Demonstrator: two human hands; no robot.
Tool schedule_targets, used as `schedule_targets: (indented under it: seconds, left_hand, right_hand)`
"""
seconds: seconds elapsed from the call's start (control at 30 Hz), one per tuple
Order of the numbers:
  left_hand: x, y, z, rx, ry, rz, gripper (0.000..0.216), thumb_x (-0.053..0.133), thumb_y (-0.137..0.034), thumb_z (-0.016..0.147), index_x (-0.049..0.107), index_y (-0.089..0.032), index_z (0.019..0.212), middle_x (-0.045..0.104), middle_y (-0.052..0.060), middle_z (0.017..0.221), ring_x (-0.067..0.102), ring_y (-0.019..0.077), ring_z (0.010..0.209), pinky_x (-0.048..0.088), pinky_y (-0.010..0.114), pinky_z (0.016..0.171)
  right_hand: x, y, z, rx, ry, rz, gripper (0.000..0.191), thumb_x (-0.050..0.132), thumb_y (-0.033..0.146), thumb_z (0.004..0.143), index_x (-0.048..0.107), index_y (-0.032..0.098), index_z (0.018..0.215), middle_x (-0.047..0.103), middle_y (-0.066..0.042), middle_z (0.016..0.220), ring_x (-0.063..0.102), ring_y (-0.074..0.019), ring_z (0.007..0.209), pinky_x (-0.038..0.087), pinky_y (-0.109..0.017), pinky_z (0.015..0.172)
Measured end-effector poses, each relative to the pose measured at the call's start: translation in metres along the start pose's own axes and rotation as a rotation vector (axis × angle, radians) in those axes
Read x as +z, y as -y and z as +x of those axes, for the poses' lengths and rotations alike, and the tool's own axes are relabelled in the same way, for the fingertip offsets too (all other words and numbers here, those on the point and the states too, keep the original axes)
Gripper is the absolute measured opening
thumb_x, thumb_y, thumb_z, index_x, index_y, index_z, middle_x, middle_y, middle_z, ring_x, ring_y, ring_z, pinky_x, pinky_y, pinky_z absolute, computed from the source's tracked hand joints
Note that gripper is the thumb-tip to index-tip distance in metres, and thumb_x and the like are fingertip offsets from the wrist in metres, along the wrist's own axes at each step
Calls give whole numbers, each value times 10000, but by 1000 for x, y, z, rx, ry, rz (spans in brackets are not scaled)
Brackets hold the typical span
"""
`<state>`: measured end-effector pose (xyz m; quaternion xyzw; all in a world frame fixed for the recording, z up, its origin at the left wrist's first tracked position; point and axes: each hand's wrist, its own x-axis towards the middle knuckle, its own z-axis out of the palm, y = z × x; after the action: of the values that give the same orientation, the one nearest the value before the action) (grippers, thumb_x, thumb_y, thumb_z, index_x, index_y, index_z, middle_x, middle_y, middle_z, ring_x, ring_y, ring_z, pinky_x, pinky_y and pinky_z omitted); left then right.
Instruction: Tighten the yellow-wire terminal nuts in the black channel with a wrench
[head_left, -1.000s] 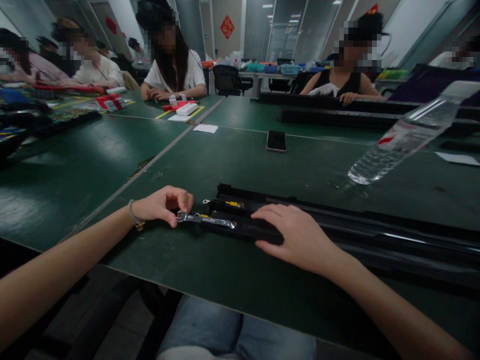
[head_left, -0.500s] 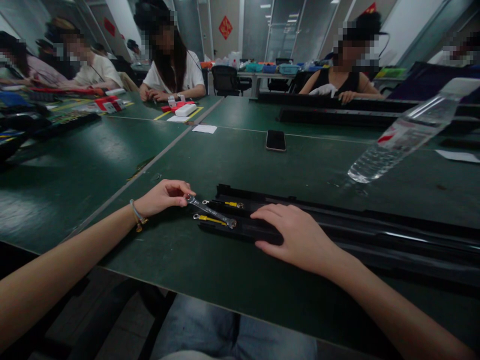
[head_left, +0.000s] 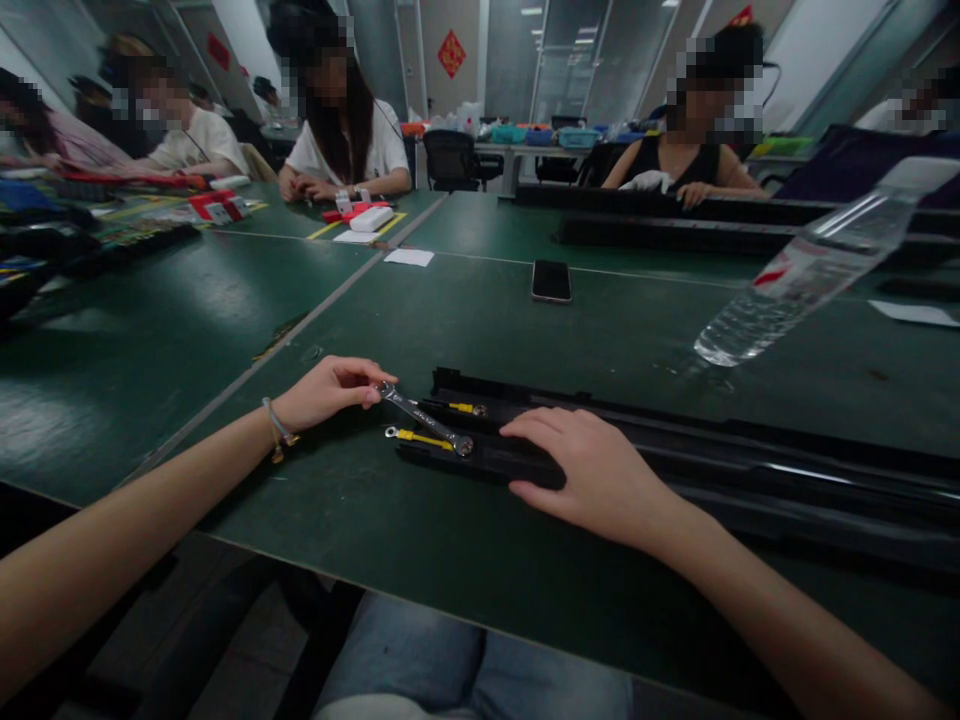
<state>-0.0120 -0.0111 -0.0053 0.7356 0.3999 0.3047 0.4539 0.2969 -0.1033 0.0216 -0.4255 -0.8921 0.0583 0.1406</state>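
Note:
My left hand [head_left: 334, 392] pinches one end of a silver combination wrench [head_left: 424, 416] between thumb and fingers. The wrench's other end rests over a fastener near the near wall of a long black rail [head_left: 690, 470]. Around it lie a near yellow-sleeved ring terminal [head_left: 412, 437], jutting past the rail's end, and a far yellow-sleeved ring terminal [head_left: 463, 408], partly behind the wrench. My right hand [head_left: 585, 475] grips the black rail just right of the wrench, its thumb on the near side and its fingers curved over the channel.
Beyond the rail, a phone [head_left: 551, 281] lies on the green table [head_left: 465, 320]. A water bottle [head_left: 810, 265] appears tilted on the right. Co-workers sit across the table, one beside other black rails [head_left: 667, 232]. Red and white items [head_left: 367, 216] lie at the far left.
My left hand has swung the wrench's held end slightly away from me and to the right, while its other end stays on the fastener. My right hand keeps its place.

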Motion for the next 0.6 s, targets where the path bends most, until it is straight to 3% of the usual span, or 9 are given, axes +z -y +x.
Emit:
schedule_targets:
  seconds: [0.33, 0.6]
  left_hand:
    - [-2, 2, 0, 47, 36, -71, 98, 656, -143, 626, 643, -126, 722, 555, -13, 643, 488, 75, 553, 411, 172, 506]
    - [-7, 7, -1, 129, 191, -177, 181, 718, -252, 642, 616, -124, 720, 545, 6, 671, 496, 101, 624, 401, 201, 557]
  right_hand:
    - [0, 0, -1, -2, -5, -11, 390, 540, 387, 739, 525, 210, 1086, 572, -35, 1102, 503, -203, 998, 378, -368, 830]
    - [1, -1, -2, 1, -2, -10, 390, 538, 393, 739, 525, 212, 1084, 569, -33, 1105, 500, -201, 1001, 375, -367, 838]
